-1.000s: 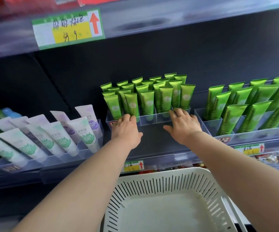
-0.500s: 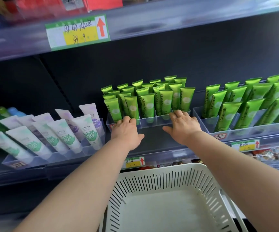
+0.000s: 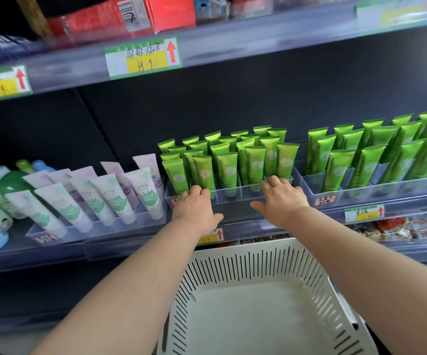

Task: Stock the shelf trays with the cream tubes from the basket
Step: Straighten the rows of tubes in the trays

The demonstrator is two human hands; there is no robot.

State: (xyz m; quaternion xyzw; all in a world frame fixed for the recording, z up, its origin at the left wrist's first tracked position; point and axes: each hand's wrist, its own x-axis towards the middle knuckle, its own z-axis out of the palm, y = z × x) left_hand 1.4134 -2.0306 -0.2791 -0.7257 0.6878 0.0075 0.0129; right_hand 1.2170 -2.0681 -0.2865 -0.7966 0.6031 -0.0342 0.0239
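The dark shelf [image 3: 130, 248] is running across the whole view from left to right, with a second shelf [image 3: 258, 44] of red boxes hanging above it. Nearest the person, a white slotted basket [image 3: 232, 272] is sitting below the shelf edge, its pale floor showing.

Three clear trays are standing side by side on the shelf. The left tray [image 3: 61, 233] is holding white tubes [image 3: 109, 198] that are leaning back. The right tray [image 3: 391, 188] is carrying rows of green tubes [image 3: 340, 167]. Between them, the middle tray [image 3: 232, 194] is holding the green cream tubes [image 3: 229, 170], which are standing upright in packed rows from its front wall to the far back.

Both bare forearms are reaching forward and upward from the near corners, converging on the middle tray. The left hand [image 3: 197, 208] is lying palm down at the tray's left front corner, its fingers bending against the front wall and its thumb spreading out to the right; whether the fingers are hooking over the rim I cannot tell. The right hand [image 3: 281, 198] is resting palm down at the right front, its fingers [image 3: 271, 181] lying fairly straight over the rim, touching the bases of the front tubes, with the thumb splaying left.

A green-and-yellow price tag [image 3: 143, 57] is hanging on the upper shelf's edge.
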